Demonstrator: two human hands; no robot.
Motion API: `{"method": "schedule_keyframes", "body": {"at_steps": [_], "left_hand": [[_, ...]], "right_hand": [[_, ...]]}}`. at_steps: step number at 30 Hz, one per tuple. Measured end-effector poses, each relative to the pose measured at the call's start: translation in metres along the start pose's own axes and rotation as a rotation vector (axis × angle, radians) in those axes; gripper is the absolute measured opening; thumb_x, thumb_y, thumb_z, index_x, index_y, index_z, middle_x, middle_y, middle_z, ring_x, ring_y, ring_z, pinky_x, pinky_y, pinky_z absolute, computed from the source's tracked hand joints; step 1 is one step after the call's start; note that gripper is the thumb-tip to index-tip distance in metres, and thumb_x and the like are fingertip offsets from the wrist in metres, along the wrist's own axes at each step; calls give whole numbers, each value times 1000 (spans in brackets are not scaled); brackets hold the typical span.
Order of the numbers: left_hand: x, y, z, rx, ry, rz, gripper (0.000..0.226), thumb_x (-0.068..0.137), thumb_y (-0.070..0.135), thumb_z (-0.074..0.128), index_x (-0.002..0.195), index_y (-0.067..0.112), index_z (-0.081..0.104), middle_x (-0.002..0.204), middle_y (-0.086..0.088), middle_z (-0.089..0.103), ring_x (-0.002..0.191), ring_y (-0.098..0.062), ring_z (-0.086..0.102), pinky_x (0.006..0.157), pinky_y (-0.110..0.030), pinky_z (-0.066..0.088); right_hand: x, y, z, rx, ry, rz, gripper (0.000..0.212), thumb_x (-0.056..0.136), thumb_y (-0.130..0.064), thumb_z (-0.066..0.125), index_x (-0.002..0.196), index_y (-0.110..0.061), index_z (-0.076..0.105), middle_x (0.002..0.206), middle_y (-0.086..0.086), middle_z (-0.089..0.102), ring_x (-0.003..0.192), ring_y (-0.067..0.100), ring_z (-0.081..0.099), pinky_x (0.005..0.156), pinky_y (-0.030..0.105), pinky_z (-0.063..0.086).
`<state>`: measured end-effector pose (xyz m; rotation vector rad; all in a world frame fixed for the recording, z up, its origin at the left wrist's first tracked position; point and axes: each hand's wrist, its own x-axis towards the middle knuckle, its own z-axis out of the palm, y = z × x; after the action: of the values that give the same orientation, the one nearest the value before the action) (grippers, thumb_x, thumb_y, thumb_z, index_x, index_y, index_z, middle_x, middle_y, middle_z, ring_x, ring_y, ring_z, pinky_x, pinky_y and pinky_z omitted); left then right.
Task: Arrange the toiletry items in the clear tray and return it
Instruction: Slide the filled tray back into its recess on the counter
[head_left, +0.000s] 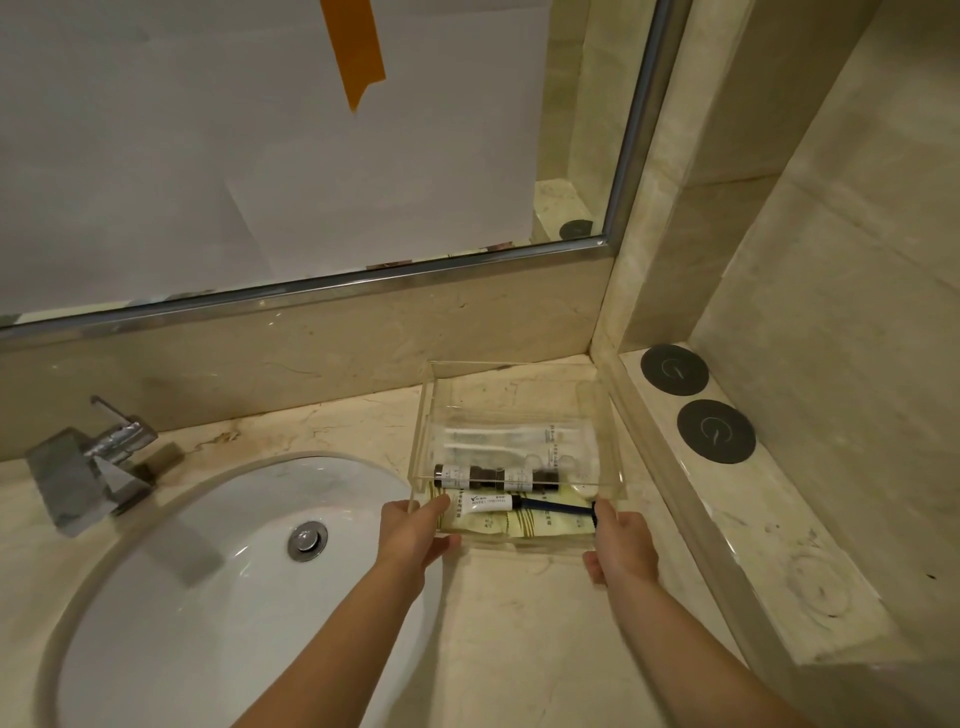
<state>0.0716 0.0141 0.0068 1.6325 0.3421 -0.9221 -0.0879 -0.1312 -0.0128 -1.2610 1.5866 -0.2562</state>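
Observation:
A clear tray (431, 384) rests on the marble counter in the back right corner, to the right of the sink. Inside lie two dark small bottles (496, 477) end to end, a white tube (485, 503), a blue-handled razor (558, 506), white wrapped packets (511, 441) and yellowish sachets (540, 525). My left hand (413, 532) grips the tray's near left corner, thumb over the rim. My right hand (621, 545) grips the near right corner in the same way.
A white oval sink (208, 582) with a metal drain plug and a chrome faucet (91, 462) lies to the left. The mirror (260, 156) runs along the back wall. A raised marble ledge on the right carries two dark round coasters (674, 370).

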Motion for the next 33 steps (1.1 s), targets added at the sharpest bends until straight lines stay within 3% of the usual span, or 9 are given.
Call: {"method": "schedule_keyframes", "body": {"at_steps": [5,10,13,16,20,26,28,31,33], "left_hand": [[11,3,7,42,71,28,53,87,14,67,131,4,38,121,-15,54,59,-24,69,76,-38,61],[14,12,16,-72,64,45,65,85,3,58,142,17,29,127,-17,52,60,-26,65,85,-40,57],[14,21,21,-118,49,63,68,86,-2,55,146,18,29,129,-15,51,66,-28,65,86,-40,57],[17,25,25,-128,50,67,56,86,-4,53,139,8,39,117,-15,56,76,-31,65,81,-38,58],[21,28,29,-93,88,77,41,86,-3,53,127,1,48,110,-15,59,90,-34,68,82,-37,58],[24,31,43,0,51,29,39,86,2,60,123,-3,48,118,-18,59,78,-26,69,91,-41,56],[25,34,48,4,39,11,31,86,2,61,114,-5,51,114,-18,60,82,-27,68,90,-40,57],[26,38,53,-17,23,-14,27,84,2,63,108,-5,52,112,-18,58,91,-30,66,91,-38,55],[28,40,56,-31,16,-35,33,83,3,64,112,-5,49,115,-20,58,91,-30,65,92,-40,55]], "right_hand": [[5,-5,2,280,-67,76,22,93,-29,58,97,-7,60,83,6,65,64,23,68,68,36,59],[10,-11,4,499,-99,131,18,91,-23,64,85,-6,68,92,15,70,79,27,71,85,42,58],[11,-18,8,604,-102,150,30,92,-19,62,116,-2,60,101,13,66,82,24,70,85,37,57],[11,-26,11,689,-110,145,54,91,-14,63,140,-14,42,125,12,55,80,21,67,82,32,55],[16,-29,16,725,-62,163,62,91,-10,63,145,-16,35,128,11,53,77,19,66,81,31,54],[32,-41,15,740,-20,92,69,88,-19,65,148,-24,30,137,5,46,91,19,64,82,30,48],[42,-46,16,664,-2,46,68,86,-21,67,145,-19,34,133,10,52,90,21,64,85,34,49],[53,-55,20,551,2,18,53,88,-15,64,135,-3,42,130,24,56,109,40,61,95,48,50],[53,-61,25,539,12,7,58,84,-21,68,135,-6,42,129,22,57,114,40,59,99,51,48]]}}
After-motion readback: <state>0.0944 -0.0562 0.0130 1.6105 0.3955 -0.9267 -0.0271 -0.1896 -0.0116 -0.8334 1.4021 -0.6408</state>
